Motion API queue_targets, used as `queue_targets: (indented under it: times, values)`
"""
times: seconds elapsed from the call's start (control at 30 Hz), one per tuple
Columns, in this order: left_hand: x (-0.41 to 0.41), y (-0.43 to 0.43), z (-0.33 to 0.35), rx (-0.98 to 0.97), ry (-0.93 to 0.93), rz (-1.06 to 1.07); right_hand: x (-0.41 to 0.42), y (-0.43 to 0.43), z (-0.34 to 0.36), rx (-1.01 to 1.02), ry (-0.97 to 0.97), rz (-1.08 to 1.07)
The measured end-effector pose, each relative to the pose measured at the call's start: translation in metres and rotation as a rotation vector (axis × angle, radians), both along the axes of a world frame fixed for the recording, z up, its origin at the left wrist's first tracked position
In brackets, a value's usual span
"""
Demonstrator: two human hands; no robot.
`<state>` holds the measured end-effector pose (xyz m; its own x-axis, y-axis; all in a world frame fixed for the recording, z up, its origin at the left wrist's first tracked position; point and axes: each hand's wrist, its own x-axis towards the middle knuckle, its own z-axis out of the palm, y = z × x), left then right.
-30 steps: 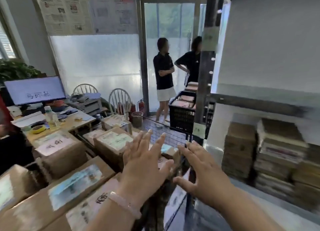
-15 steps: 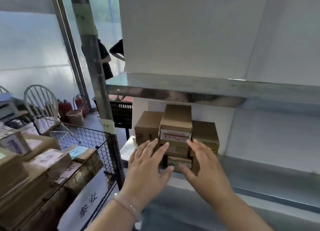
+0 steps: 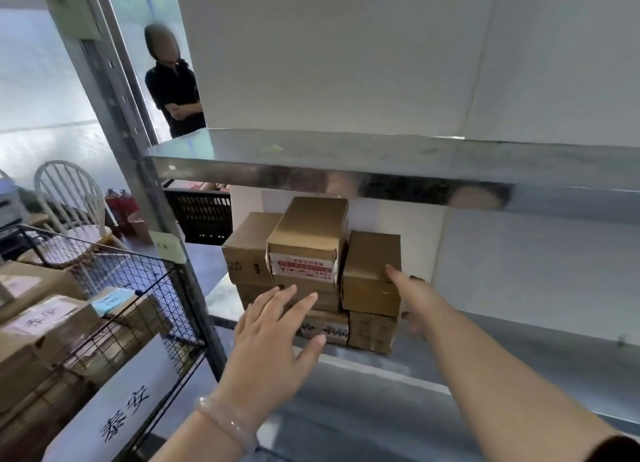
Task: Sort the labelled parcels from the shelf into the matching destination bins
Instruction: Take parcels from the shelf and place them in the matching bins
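1. Your right hand is at the centre right of the frame, on the plain brown parcel at the upper right of the stack. The thumb lies on its front top edge and the fingers wrap round its right side, so the hand grasps that parcel.
2. Your left hand, low in the centre, is released. Its fingers are straight and spread in front of the stack's lower parcels, and you cannot tell whether the fingertips touch the cardboard.
3. The stack sits in the middle of the frame on the lower metal shelf, under the upper shelf board. The red-and-white labelled parcel lies on top in the middle, just beside the plain one's left face.
4. The wire bin at the lower left holds labelled cardboard boxes. A white sign with two black characters hangs on its front.
5. A person in a dark top stands at the upper left, behind the shelf post, arms folded.
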<state>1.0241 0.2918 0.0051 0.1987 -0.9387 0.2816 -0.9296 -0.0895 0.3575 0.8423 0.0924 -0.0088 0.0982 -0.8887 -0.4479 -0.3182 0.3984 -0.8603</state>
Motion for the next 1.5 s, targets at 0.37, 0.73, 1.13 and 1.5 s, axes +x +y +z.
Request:
queue_targets:
  times: [0.37,0.73,1.13,1.5]
  values:
    - [0.001,-0.004,-0.007,0.078,0.037,-0.068,-0.015,0.012,-0.018,-0.076,-0.239,-0.162]
    - [-0.043,-0.029,0.020,0.150,0.874,-0.264,-0.048,0.122,0.003,-0.871,0.108,-0.208]
    - [-0.046,-0.010,0.025,0.229,1.881,-0.219,-0.020,0.180,0.021,-1.744,0.452,0.110]
    - [0.019,0.006,0.018,0.053,1.964,-0.194,0.018,0.174,0.075,-0.927,0.199,0.324]
